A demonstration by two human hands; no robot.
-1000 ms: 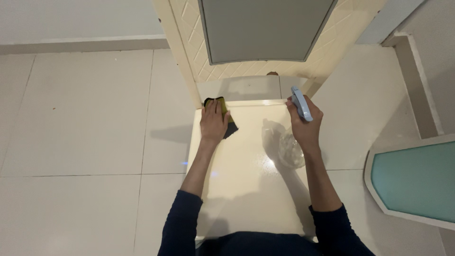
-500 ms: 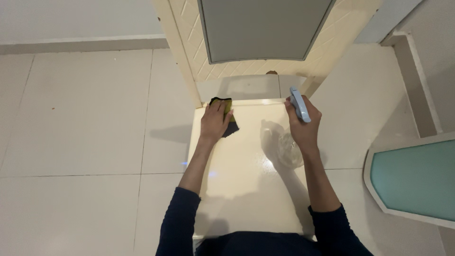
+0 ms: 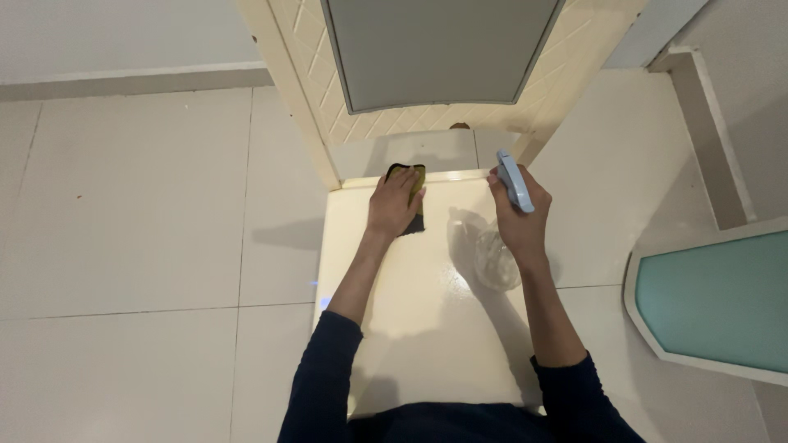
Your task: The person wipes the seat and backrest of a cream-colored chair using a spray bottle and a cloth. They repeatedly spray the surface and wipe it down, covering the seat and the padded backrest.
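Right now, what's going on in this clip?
A person leans over a cream chair seat. The left hand presses a yellow-green and dark cloth flat on the seat near its back edge. The right hand holds a clear spray bottle with a light blue trigger head just above the seat's right side. A teal-panelled piece lies on the tiled floor to the right.

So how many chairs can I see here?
2: the cream chair beneath the left hand and right hand, and a teal-seated chair at the right edge, partly cut off.
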